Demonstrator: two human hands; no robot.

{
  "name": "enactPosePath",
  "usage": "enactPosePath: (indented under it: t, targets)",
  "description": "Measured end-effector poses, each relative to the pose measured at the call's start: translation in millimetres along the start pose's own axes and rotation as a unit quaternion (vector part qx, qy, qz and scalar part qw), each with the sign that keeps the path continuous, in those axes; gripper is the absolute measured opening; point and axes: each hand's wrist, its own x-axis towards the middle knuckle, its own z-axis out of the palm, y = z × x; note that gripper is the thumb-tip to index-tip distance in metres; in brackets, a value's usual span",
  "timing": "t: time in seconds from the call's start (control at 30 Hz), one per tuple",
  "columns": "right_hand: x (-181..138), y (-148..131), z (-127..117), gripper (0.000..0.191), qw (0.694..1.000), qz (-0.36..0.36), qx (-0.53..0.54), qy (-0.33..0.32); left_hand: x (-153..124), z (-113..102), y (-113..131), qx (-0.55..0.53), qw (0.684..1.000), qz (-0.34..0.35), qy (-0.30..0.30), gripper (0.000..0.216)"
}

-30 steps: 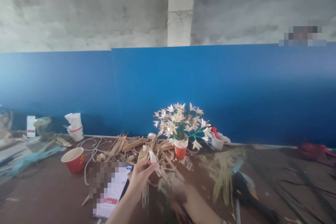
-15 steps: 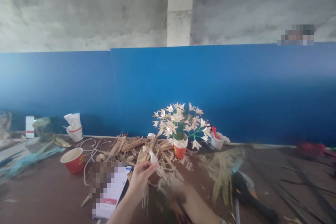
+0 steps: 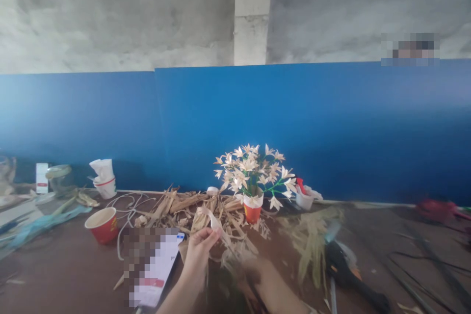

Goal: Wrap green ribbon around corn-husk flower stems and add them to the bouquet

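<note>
My left hand [image 3: 200,248] is pinched shut on a pale strip of dried corn husk [image 3: 213,220], held up over the brown table [image 3: 66,270]. My right hand [image 3: 253,277] is low beside it, dark and blurred among husk pieces, and its fingers do not show clearly. Behind both hands lies a heap of dried husks [image 3: 184,206]. A small orange cup holding a bunch of cream husk flowers [image 3: 253,169] stands just past the heap. A phone [image 3: 156,267] lies flat to the left of my left wrist.
A red paper cup [image 3: 103,224] and white cables [image 3: 127,203] sit at the left. Stacked white cups [image 3: 105,176] and a glass jar [image 3: 61,179] stand against the blue wall panel [image 3: 331,127]. A black tool [image 3: 346,267] and green husks [image 3: 312,240] lie at the right.
My left hand has shifted slightly with the husk strip still pinched. The view has barely moved.
</note>
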Motion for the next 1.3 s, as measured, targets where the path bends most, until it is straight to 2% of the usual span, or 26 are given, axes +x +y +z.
enactPosePath:
  t: [0.23, 0.37, 0.53, 0.73, 1.07, 1.3]
  targets:
    - [2, 5, 0, 0.013, 1.0, 0.017, -0.012, -0.01, -7, 6, 3, -0.025, 1.0, 0.0, 0.018, 0.034]
    - [3, 9, 1, 0.012, 1.0, 0.016, 0.001, 0.01, -10, 7, 3, -0.036, 0.999, -0.011, 0.025, 0.032]
    - [4, 13, 3, 0.013, 0.999, 0.018, 0.028, 0.005, -12, 9, 0, -0.024, 1.0, -0.005, 0.018, 0.034]
    - [3, 15, 7, 0.012, 0.999, 0.026, 0.018, 0.041, -14, 11, -2, -0.064, 0.997, -0.015, 0.03, 0.029]
    - [6, 26, 10, 0.015, 0.998, 0.05, 0.025, 0.028, -13, 12, -6, -0.103, 0.994, -0.043, 0.022, 0.026]
    - [5, 23, 7, 0.018, 0.997, 0.065, 0.035, 0.012, -13, 12, -5, -0.091, 0.996, -0.016, 0.006, 0.029]
